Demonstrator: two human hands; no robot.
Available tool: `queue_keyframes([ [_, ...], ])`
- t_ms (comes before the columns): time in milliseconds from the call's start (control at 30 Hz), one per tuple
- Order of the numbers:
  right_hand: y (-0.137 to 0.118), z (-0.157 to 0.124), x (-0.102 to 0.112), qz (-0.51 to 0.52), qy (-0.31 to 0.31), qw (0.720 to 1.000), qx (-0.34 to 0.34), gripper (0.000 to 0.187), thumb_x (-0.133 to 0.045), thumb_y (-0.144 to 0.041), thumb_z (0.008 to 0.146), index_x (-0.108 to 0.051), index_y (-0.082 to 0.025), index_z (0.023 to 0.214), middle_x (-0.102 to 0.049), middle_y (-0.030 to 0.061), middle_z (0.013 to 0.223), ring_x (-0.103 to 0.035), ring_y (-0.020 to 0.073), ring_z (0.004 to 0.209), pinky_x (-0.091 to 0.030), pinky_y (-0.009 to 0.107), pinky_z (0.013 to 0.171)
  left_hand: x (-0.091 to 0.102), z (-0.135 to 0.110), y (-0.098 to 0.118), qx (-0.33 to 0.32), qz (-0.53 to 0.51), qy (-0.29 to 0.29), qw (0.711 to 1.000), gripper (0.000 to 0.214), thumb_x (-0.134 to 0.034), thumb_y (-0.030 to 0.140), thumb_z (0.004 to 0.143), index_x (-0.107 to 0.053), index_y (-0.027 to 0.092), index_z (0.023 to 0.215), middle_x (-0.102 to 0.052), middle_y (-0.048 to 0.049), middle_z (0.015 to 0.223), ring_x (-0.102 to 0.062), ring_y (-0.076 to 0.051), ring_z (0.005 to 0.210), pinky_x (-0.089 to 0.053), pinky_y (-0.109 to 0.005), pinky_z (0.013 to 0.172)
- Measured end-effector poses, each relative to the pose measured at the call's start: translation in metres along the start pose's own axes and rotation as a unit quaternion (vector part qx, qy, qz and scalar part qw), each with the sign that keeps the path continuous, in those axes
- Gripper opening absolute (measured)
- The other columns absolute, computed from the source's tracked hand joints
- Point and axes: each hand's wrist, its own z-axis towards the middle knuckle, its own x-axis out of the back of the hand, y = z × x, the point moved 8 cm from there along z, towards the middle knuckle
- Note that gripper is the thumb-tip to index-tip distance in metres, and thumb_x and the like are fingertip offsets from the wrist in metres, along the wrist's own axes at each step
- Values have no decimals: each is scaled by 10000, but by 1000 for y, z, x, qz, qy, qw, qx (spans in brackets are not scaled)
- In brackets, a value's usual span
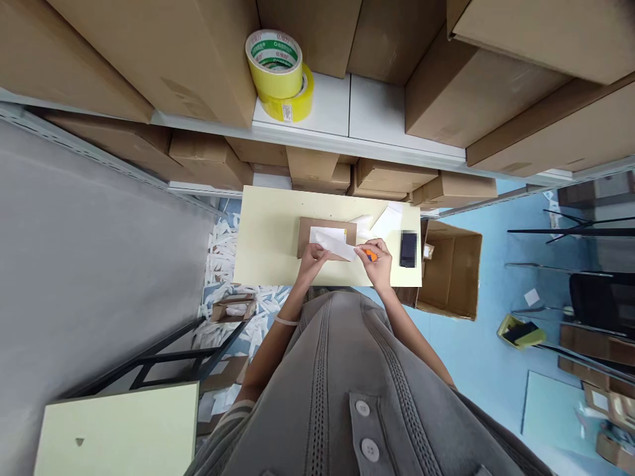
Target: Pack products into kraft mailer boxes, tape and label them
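On the pale yellow table [268, 241] lies a small brown cardboard box [303, 235] with a white label [327, 233] on its top. A strip of white paper [337, 246] is stretched at a slant over the box. My left hand [311, 261] pinches the strip's left part near the label. With its fingertips my right hand [378, 264] grips the strip's right end. An orange tool [370, 255], perhaps a small cutter, is also tucked in the right hand; its blade cannot be made out.
White papers [389, 218] and a dark phone [409, 250] lie on the table's right side. An open carton [449, 271] stands beyond the right edge. Shelves of cardboard boxes and yellow tape rolls [280, 76] rise behind. Paper strips [221, 254] litter the floor at left.
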Motion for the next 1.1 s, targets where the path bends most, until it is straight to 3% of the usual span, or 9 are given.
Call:
queue_keyframes([
  [100,-3,-2,-3,7,-6,1000,5,179,-694,-420,838,-771,-259,827,-582,37,881,-591,204,877,-495,360,803,1,5,0,9,-10,40,999,341,-774,386,733,-534,207,897,-586,28,765,-528,-106,634,-432,-242,608],
  [367,3,-3,2,20,7,1000,-17,169,-702,-411,830,-769,-256,844,-589,35,881,-598,201,891,-494,346,806,10,8,7,-65,-41,63,995,178,-683,320,809,-552,200,799,-592,20,793,-465,-71,584,-391,-226,582],
  [533,9,-3,2,33,1,999,-40,174,-705,-410,818,-765,-247,834,-596,35,880,-602,195,870,-492,336,792,0,7,8,-61,-55,16,997,289,-739,327,754,-547,213,938,-615,26,887,-472,-52,565,-405,-219,579],
  [700,5,-4,-2,26,-9,999,-40,169,-698,-404,820,-760,-248,816,-608,35,861,-604,199,862,-493,341,798,-9,6,20,-97,-90,-27,991,240,-706,317,786,-559,206,939,-662,-31,933,-616,-123,799,-450,-236,671],
  [833,5,-5,-1,22,-7,999,-39,166,-699,-405,820,-758,-250,814,-614,35,858,-606,201,864,-492,343,799,-3,5,22,-102,-110,-12,989,222,-680,345,815,-556,219,950,-665,-23,933,-625,-127,827,-456,-244,709],
  [967,6,-5,0,29,-5,999,-41,162,-704,-403,816,-758,-250,817,-617,31,855,-608,197,849,-489,341,790,2,6,20,-88,-114,3,989,249,-706,369,797,-551,222,924,-663,-28,933,-619,-131,814,-443,-237,645],
  [1100,5,-6,-1,35,-6,998,-44,169,-704,-413,815,-757,-252,815,-622,31,859,-610,196,850,-489,340,781,1,5,16,-66,-136,-1,989,299,-653,497,835,-547,226,906,-648,-31,925,-558,-107,655,-419,-248,564],
])
